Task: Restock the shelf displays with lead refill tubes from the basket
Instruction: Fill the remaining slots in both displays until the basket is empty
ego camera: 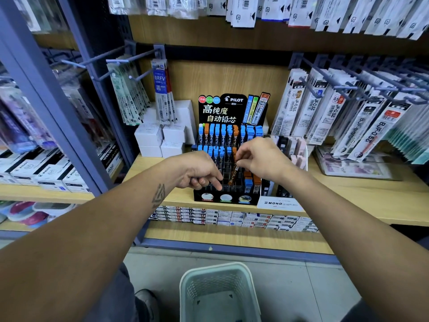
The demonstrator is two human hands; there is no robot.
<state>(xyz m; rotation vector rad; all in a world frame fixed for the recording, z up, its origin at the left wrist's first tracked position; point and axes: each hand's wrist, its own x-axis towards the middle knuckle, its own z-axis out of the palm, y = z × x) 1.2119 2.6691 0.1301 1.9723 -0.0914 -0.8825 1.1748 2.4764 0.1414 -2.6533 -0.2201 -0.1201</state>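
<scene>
Pinching lead tube [235, 174], right hand [260, 159].

Two hands [199, 173], one lead refill tube [234, 174] pinched, one black tiered display [228, 145], one pale basket [218, 293].

Your hands cover the middle slots of the display [228, 145]. The basket [218, 291] is cut off by the near edge. The packets [14, 122] far left are blurred.
</scene>
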